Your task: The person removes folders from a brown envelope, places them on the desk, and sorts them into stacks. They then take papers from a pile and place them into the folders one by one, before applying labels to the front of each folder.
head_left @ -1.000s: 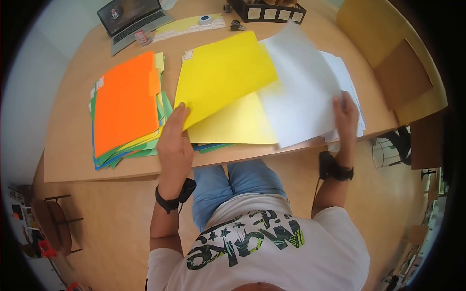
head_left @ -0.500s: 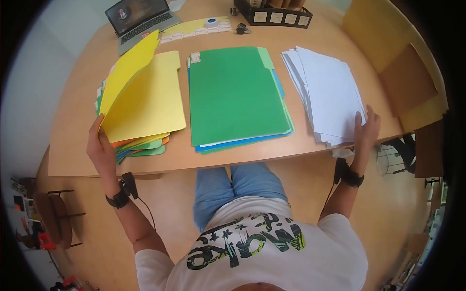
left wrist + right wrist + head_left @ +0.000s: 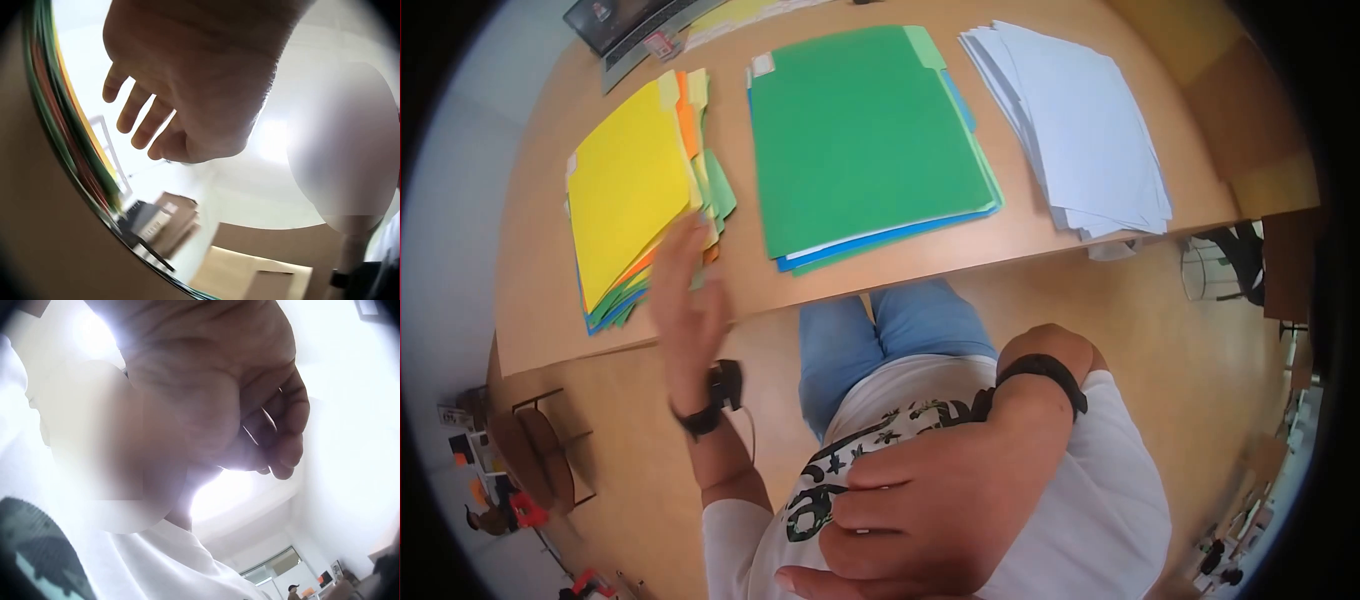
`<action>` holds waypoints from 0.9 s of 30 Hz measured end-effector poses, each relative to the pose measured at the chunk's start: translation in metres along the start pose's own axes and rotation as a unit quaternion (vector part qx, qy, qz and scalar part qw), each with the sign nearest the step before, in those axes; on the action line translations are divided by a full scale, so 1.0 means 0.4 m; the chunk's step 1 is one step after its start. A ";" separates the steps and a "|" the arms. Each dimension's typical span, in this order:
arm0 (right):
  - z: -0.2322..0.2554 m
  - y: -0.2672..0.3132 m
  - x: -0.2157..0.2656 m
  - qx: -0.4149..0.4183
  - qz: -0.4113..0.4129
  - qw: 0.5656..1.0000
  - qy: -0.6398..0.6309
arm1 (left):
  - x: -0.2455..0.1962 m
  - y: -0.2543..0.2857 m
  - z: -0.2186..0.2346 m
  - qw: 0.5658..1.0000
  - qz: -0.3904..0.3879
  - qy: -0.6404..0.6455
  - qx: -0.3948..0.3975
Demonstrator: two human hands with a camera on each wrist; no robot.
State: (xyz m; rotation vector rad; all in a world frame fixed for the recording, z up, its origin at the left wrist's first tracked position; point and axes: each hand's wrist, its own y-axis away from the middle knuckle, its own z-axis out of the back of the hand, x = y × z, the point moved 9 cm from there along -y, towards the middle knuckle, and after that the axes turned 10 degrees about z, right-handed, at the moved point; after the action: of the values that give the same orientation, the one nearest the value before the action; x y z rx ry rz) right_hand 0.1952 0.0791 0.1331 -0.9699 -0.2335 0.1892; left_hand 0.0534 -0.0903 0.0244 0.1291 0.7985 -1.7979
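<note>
My left hand [image 3: 688, 300] hovers by the lower right corner of the left stack, blurred, with nothing in its grasp. Its fingers look relaxed and spread in the left wrist view. On top of that stack lies a yellow file folder [image 3: 628, 190], above orange, green and blue ones. My right hand [image 3: 930, 505] is raised in front of the shirt, close to the head camera. In the right wrist view its fingers [image 3: 290, 419] bend loosely around nothing. A green file folder [image 3: 860, 150] tops the middle stack, and a pile of white paper sheets [image 3: 1080, 130] lies right of it.
The wooden table [image 3: 730, 290] carries all three stacks near its front edge. A laptop [image 3: 635, 35] stands at the back left, with a small red and white box [image 3: 662, 45] beside it. Cardboard panels [image 3: 1240, 110] border the right side.
The yellow folder, earlier held partly open with paper moved toward it, now lies closed on the left stack. My left hand has let go; my right hand has left the paper pile for my chest.
</note>
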 end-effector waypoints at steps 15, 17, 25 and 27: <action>0.289 0.471 -0.254 -0.225 -0.514 0.795 0.232 | -0.118 -0.078 -0.184 0.998 -0.010 -0.013 0.064; 0.275 0.565 -0.285 -0.232 -0.553 0.774 0.203 | -0.125 -0.079 -0.180 0.998 -0.013 -0.013 0.056; 0.246 0.532 -0.315 -0.063 -0.632 0.714 0.295 | -0.100 -0.070 -0.174 0.999 0.028 0.015 0.010; 0.233 0.530 -0.338 -0.006 -0.640 0.694 0.331 | -0.104 -0.066 -0.174 1.000 0.016 -0.012 0.001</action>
State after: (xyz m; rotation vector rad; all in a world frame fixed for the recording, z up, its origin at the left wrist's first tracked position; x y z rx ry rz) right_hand 0.0278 0.2347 -0.0077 -0.6366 -0.1919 -1.4502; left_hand 0.0262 -0.0126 0.0020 0.1206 0.7731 -1.7674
